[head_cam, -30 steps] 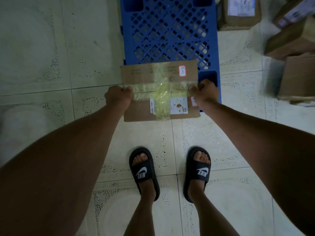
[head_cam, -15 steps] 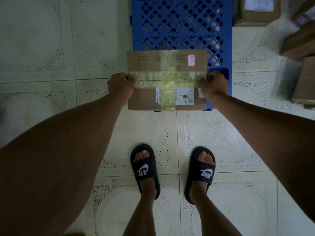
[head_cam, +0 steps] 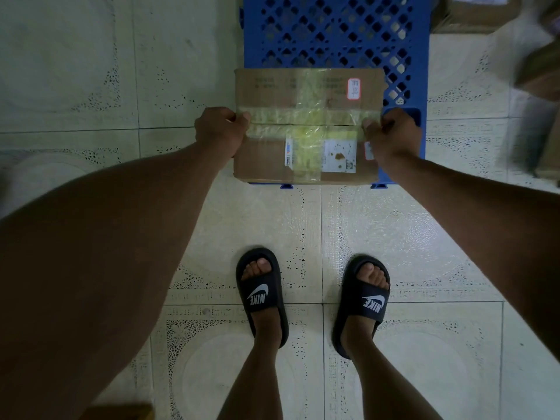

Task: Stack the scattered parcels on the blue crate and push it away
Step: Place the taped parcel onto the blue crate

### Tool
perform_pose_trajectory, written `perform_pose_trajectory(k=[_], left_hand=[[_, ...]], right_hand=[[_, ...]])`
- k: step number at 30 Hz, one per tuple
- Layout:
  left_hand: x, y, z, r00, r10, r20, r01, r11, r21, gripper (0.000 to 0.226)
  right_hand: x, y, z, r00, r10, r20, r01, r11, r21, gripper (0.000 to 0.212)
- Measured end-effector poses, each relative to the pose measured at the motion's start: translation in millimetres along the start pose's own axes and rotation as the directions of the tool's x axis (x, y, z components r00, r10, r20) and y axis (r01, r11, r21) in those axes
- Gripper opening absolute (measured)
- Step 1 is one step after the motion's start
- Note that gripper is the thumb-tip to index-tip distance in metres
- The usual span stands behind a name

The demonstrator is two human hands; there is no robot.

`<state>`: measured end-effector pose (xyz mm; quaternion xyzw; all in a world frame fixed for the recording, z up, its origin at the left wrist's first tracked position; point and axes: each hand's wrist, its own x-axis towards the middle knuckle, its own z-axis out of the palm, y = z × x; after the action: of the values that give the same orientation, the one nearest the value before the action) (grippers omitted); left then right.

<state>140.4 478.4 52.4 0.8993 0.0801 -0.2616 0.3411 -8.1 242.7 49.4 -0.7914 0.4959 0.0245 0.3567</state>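
Note:
A flat brown cardboard parcel (head_cam: 272, 95), crossed with yellowish tape and bearing a white label, lies over the near end of the blue lattice crate (head_cam: 336, 31). My left hand (head_cam: 221, 128) grips its left edge and my right hand (head_cam: 391, 131) grips its right edge, both at the tape line. The parcel's near edge lines up with the crate's near edge. Whether the parcel rests on the crate or hovers just above it is unclear.
More brown parcels lie on the tiled floor at the upper right (head_cam: 481, 10) and blurred along the right edge (head_cam: 542, 74). My two feet in black slides (head_cam: 260, 286) stand just behind the crate. A cardboard corner (head_cam: 121, 412) shows at the bottom left.
Held by both hands, the parcel has moved forward from hanging off the crate's near edge to lying over its near end. The view has shifted left.

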Motion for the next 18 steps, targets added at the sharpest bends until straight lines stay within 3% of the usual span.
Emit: perform_pose_trajectory(k=[14,18], left_hand=[[-6.3,9.4,1.0,0.999,-0.048,0.023,0.047,0.998,0.040,0.036],[-9.5,19.7,6.3,0.990,-0.133,0.042,0.127,0.984,0.123,0.051]], right_hand=[[4.4,-4.7,-4.0,0.997,0.061,0.043,-0.063,0.997,0.042,0.033],[1.2,-9.9,-8.3,0.994,0.096,0.042,-0.098,0.995,0.034,0.037]])
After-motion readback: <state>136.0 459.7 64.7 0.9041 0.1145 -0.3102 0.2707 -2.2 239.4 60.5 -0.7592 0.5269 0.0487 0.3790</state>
